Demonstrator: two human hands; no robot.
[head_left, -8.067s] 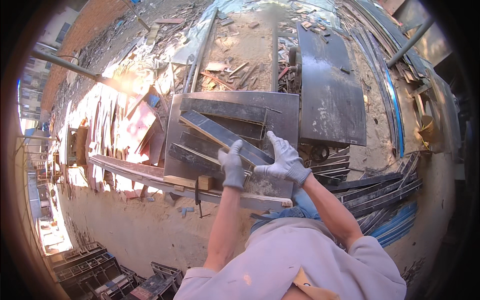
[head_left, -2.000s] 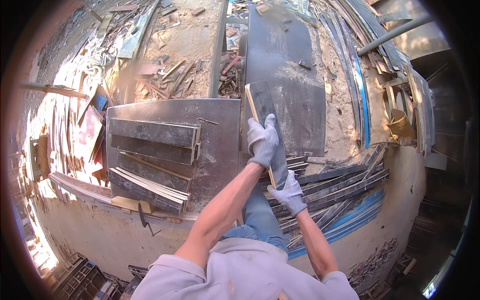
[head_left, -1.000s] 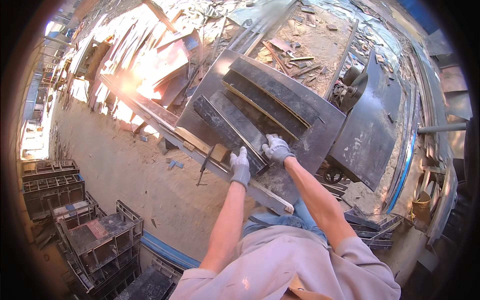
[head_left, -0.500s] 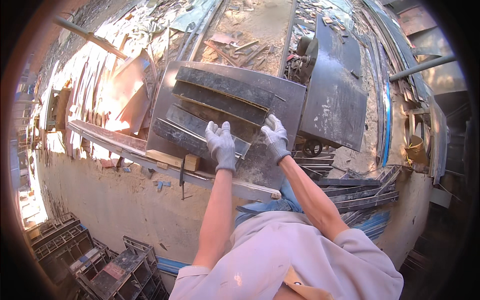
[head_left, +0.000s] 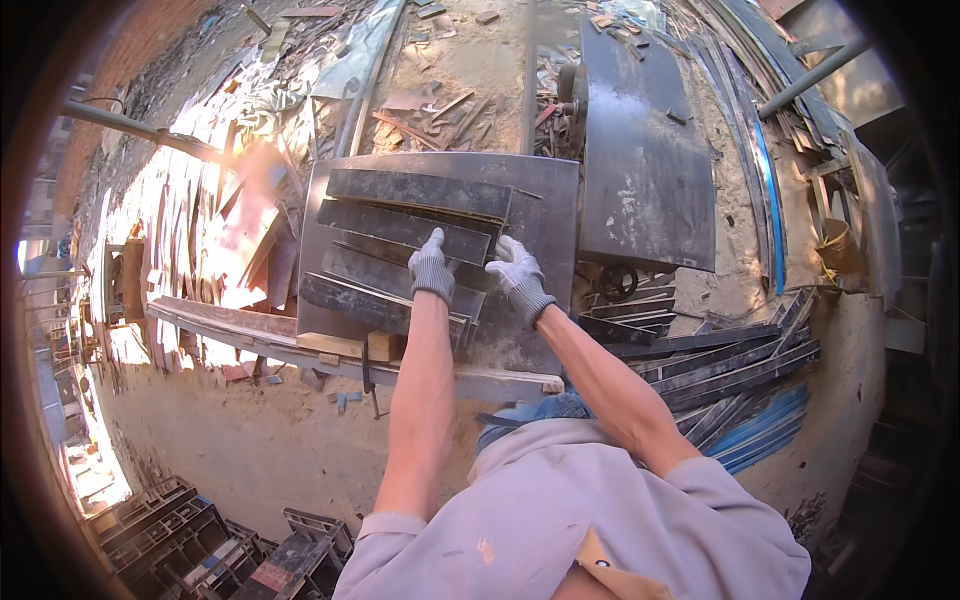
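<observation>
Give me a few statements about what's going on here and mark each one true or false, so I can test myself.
1. The left hand and right hand both wear pale gloves. True.
2. The blue strips lie on the person's left. False: the blue strips lie on the person's right.
3. Several dark strips lie on a dark board. True.
4. The wooden block lies along the dark board's far edge. False: the wooden block lies at its near edge.
5. A round handwheel shows to the right of the dark board. True.
</observation>
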